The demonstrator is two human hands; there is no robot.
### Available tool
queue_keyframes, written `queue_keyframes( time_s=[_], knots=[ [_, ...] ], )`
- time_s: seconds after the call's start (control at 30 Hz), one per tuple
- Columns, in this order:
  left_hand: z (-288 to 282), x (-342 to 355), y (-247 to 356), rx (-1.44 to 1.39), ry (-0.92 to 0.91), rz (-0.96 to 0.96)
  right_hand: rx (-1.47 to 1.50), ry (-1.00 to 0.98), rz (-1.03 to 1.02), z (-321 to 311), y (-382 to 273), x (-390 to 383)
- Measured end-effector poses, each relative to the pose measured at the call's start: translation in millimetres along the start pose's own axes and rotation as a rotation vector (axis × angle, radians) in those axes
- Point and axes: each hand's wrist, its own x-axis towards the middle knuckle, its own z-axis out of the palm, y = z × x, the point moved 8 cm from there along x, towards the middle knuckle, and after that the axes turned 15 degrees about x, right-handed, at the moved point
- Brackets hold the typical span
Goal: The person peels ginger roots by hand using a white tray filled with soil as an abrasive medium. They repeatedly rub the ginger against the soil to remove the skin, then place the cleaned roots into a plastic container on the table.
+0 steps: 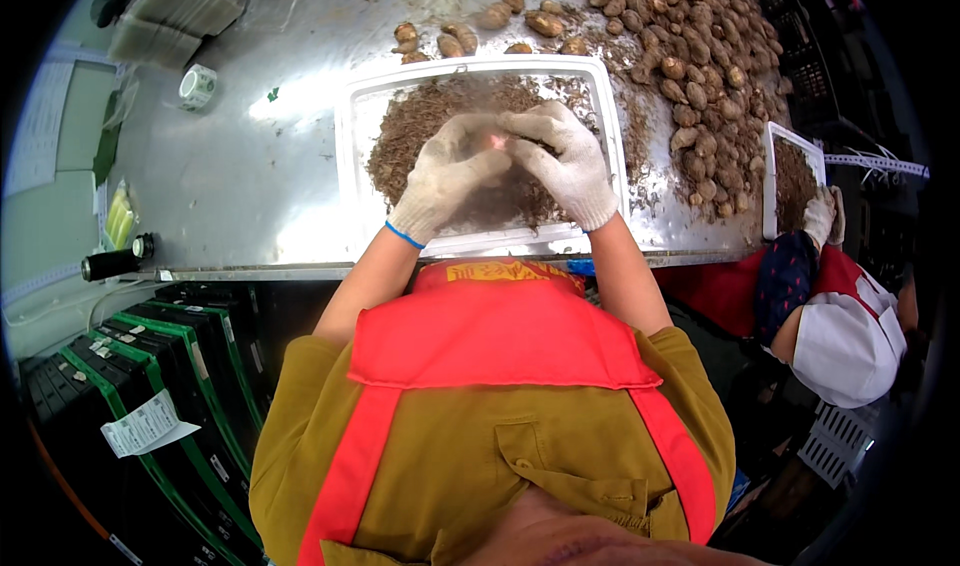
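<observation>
Above a white tray (349, 181) full of brown, fibrous peelings (400, 131), my two gloved hands meet with curled fingers. My left hand (448, 171) is closed, its thumb pointing toward the other hand. Closed as well, my right hand (568, 161) has its fingertips against the left one's. A small pinkish spot shows between the fingers; what they hold is mostly hidden and blurred. Just past the tray's far rim lie several loose brown tubers that look like small taros (545, 24).
A large heap of taros (690, 56) covers the table's right side. Further right, a co-worker's gloved hands (820, 216) are at a smaller white tray (768, 181). A tape roll (198, 87) and stacked clear containers (175, 11) stand left. Black-and-green crates (180, 346) are below.
</observation>
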Motion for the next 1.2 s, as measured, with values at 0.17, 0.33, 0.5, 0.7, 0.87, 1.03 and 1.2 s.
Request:
queue_keyframes(
  time_s=[0.17,0.33,0.5,0.7,0.87,1.03,1.2],
  knots=[
    [1.6,-1.0,3.0,0.098,-0.001,-0.014,-0.047,0.105,0.003,1.4,2.3,-3.9],
    [5.5,-5.4,2.7,-0.009,-0.015,-0.082,-0.06,0.128,0.186,-0.4,22.9,2.3],
    [1.1,-1.6,14.1,0.167,-0.016,-0.028,0.118,0.087,0.166,-8.3,26.0,-0.4],
    [-0.3,0.2,9.7,0.306,-0.023,-0.012,-0.108,-0.032,0.036,0.3,10.0,1.1],
    [3.3,-0.6,14.3,0.366,-0.022,-0.046,-0.2,0.058,0.052,-4.6,28.2,-1.2],
    [0.6,2.4,20.7,0.445,-0.018,-0.022,-0.115,0.063,0.296,-14.1,47.7,-6.4],
    [0.4,1.0,22.1,0.468,-0.017,-0.028,0.016,-0.046,0.145,-12.9,20.7,-5.5]
  ],
)
